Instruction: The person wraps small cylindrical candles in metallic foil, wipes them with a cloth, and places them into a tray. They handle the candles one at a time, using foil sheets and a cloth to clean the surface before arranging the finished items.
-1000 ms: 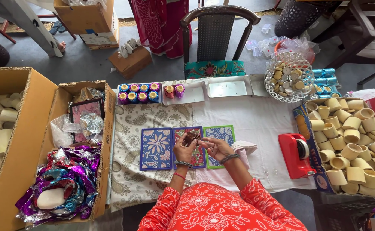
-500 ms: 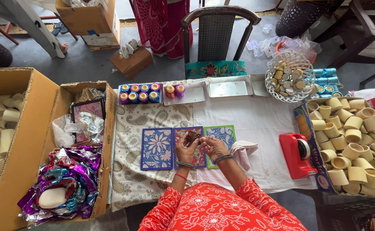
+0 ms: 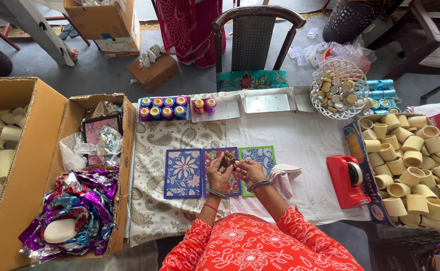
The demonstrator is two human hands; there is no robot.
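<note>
My left hand (image 3: 217, 174) pinches the small brown cup (image 3: 228, 160) from below-left, its long axis tilting up toward the right; my right hand (image 3: 249, 170) closes fingertips on its right side, above the red patterned card (image 3: 221, 171).

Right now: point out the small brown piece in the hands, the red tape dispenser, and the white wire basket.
small brown piece (image 3: 228, 160), head view, its top end above the fingers.
red tape dispenser (image 3: 341, 184), head view, flat red base left of the roll.
white wire basket (image 3: 361, 88), head view, right rim.
</note>
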